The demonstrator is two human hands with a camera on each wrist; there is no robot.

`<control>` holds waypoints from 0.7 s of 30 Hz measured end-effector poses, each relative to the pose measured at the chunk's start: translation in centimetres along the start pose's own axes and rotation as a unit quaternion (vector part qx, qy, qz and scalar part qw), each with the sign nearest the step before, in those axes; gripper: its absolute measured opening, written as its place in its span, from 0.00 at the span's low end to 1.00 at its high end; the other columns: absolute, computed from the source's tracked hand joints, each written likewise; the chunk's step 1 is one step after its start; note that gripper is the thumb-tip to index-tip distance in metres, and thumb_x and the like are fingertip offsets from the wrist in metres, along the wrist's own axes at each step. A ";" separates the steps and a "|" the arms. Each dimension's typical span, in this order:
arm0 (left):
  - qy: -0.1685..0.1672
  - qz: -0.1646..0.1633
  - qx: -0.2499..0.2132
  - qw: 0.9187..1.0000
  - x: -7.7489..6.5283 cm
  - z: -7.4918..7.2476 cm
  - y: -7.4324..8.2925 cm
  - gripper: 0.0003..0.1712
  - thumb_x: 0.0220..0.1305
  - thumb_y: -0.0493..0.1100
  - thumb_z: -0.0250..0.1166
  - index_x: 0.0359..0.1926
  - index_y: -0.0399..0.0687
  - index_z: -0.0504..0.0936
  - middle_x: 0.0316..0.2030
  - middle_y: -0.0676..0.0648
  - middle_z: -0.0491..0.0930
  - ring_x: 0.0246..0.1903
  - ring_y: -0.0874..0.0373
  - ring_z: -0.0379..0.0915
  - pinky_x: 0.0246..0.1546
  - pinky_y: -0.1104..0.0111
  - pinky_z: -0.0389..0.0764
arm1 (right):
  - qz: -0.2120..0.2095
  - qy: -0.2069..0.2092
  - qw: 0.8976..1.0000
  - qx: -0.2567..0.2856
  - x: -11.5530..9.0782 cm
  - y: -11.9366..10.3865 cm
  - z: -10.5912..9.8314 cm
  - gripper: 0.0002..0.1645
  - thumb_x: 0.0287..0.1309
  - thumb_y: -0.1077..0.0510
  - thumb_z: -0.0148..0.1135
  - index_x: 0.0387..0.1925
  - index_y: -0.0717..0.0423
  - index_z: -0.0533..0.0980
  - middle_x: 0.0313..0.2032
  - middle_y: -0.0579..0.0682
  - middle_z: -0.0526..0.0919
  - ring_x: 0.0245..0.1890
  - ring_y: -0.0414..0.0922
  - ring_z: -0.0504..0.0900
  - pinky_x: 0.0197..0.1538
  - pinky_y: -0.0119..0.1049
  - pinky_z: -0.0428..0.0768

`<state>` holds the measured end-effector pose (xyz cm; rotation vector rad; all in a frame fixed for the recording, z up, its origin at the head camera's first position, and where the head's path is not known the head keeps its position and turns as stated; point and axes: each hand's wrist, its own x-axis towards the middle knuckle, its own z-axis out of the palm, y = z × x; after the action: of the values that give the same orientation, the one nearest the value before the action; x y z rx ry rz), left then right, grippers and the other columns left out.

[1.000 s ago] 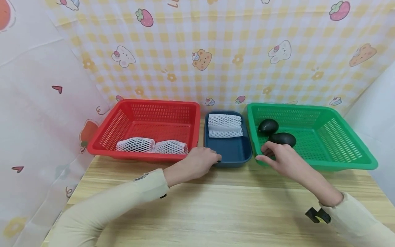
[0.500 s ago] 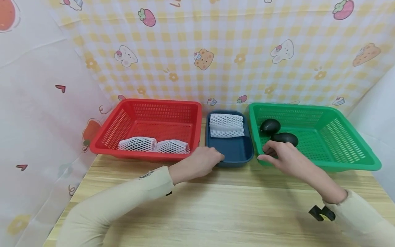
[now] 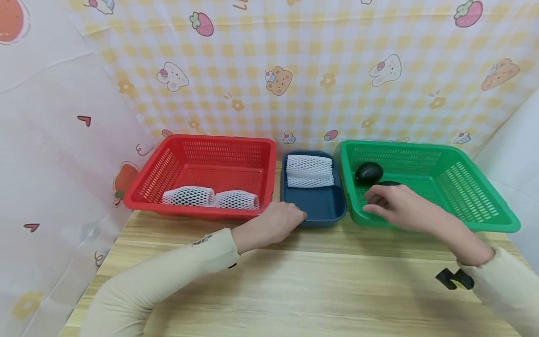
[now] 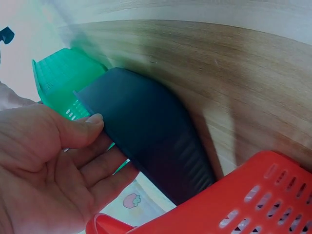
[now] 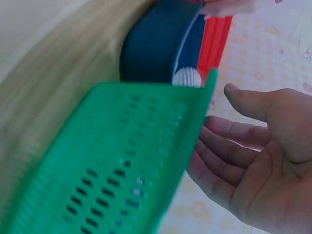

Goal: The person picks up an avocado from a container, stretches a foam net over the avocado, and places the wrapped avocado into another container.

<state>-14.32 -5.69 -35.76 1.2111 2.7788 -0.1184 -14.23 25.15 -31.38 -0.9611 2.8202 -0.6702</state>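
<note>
Looks like your left hand (image 3: 280, 217) has the blue tray (image 3: 317, 204) pinched by its near rim; your right hand (image 3: 397, 206) is loosely curled over the green basket (image 3: 467, 187), thumb and fingers apart, holding nothing; nearer dark oval (image 3: 389, 183) mostly hidden behind it, farther dark oval (image 3: 369, 173) in there too.

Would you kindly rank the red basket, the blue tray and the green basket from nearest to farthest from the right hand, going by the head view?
1. Green basket: on the right, with the right hand over its near side.
2. Blue tray: in the middle, left of that hand.
3. Red basket: farthest left, beyond the tray.
</note>
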 end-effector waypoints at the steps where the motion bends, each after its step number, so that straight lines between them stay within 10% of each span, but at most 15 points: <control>1: 0.000 0.000 0.002 1.000 0.0 0.0 0.0 0.25 0.53 0.44 0.81 0.54 0.51 0.87 0.38 0.50 0.85 0.32 0.58 0.77 0.34 0.70 0.82 | 0.000 -0.002 1.000 -0.004 0.0 0.2 -0.4 0.11 0.66 0.60 0.68 0.45 0.62 0.80 0.36 0.44 0.84 0.36 0.42 0.85 0.38 0.36 0.83; 21: 0.002 -0.002 0.013 1.000 -0.2 -0.1 0.2 0.24 0.52 0.45 0.81 0.52 0.51 0.87 0.35 0.50 0.84 0.29 0.59 0.75 0.31 0.71 0.81 | 0.082 -0.163 0.977 -0.106 1.6 6.0 -6.9 0.34 0.55 0.55 0.77 0.59 0.65 0.75 0.55 0.66 0.79 0.53 0.67 0.78 0.47 0.58 0.80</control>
<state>-14.08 -5.67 -35.68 1.2146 2.7921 -0.1538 -20.41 31.05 -27.71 -0.7689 2.6695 -0.1749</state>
